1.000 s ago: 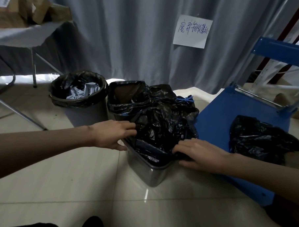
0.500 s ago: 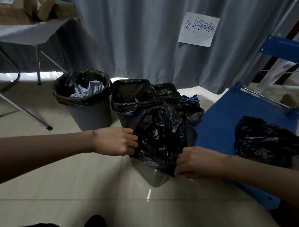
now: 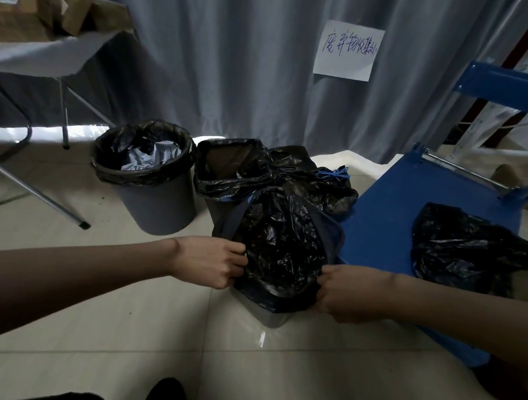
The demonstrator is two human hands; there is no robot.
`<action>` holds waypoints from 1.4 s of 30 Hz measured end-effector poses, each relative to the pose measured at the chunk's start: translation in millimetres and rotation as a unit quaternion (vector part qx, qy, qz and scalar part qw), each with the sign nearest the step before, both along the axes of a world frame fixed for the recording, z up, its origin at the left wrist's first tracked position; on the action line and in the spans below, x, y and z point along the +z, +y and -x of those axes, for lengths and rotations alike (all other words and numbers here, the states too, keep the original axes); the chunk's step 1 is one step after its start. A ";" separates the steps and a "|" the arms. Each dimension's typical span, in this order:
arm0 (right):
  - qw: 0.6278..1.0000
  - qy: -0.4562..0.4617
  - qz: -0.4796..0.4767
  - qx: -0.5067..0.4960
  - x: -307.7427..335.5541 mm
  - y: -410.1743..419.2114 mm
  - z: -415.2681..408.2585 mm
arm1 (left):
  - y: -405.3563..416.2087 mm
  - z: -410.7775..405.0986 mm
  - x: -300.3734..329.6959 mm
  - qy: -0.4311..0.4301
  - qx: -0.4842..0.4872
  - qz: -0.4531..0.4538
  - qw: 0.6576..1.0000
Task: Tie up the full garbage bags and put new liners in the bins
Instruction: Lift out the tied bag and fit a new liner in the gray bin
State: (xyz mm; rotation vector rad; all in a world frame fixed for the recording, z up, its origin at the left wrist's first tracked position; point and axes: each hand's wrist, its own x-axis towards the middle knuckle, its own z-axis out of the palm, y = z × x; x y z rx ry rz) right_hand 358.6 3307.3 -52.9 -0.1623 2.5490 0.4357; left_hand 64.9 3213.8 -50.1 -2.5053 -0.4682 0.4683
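Black liner (image 3: 280,249): thin, crinkly plastic in the square steel bin (image 3: 271,318).
Handling: likely light, soft and slippery; best gathered at the rim.
Left hand (image 3: 214,262): fingers curled, pinching the liner's left edge.
Right hand (image 3: 343,294): likewise gripping its right edge.
Round grey bin (image 3: 153,204): behind-left of the steel bin, lined.
Blue platform (image 3: 407,224): right of it.

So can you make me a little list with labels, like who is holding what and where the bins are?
left hand: grips the left edge of the black bag
right hand: grips the bag's right edge
black bag: sits in the near bin, top gathered upward
round grey bin: back left, lined, paper inside
square bin: behind the near one, black liner
blue cart: right, another black bag on it
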 end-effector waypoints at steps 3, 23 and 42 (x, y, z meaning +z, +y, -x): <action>1.000 0.008 -0.007 -0.022 -3.6 6.1 -9.6 | 1.2 0.4 1.8 0.029 0.014 0.009 0.999; 0.812 0.270 0.089 -0.510 26.7 55.3 14.6 | 105.9 -54.9 54.0 -0.152 0.287 0.034 0.945; 0.666 0.345 0.173 -0.638 4.6 96.0 2.0 | 190.5 -116.6 14.1 -0.284 0.319 0.094 0.899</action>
